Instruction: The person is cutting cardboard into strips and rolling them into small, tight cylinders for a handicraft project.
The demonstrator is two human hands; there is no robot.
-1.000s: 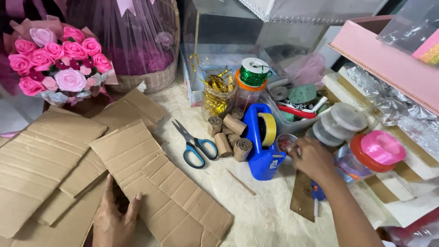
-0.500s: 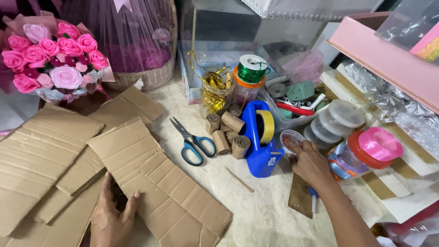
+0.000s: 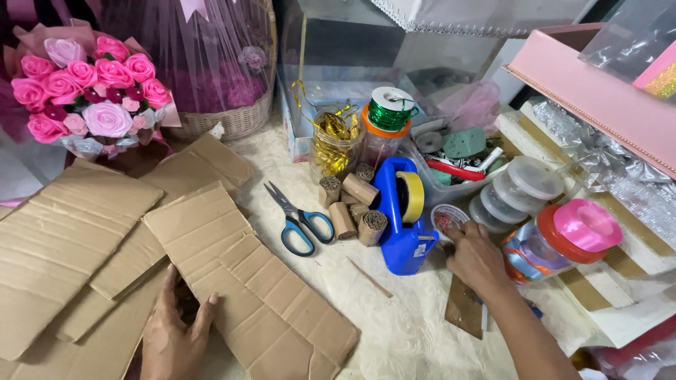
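My left hand (image 3: 172,334) lies flat, fingers spread, against the near edge of a creased cardboard strip (image 3: 246,274) that runs diagonally over the white table. My right hand (image 3: 479,260) reaches to the right of a blue tape dispenser (image 3: 403,218) holding a yellow roll, its fingers curled near a small round lid (image 3: 447,217); whether it grips anything is hidden. Blue-handled scissors (image 3: 299,218) lie between the cardboard and several short brown paper rolls (image 3: 355,204).
More flattened cardboard (image 3: 63,239) covers the left. A pink rose bouquet (image 3: 84,91) and a wicker basket (image 3: 225,119) stand at the back left. Jars with gold ribbon (image 3: 334,141) and green wire (image 3: 391,112), stacked clear tubs (image 3: 524,183), pink ribbon (image 3: 584,225) and a pink box (image 3: 598,91) crowd the right.
My right hand has shifted slightly left toward the small round lid beside the tape dispenser. My left hand stays on the cardboard.
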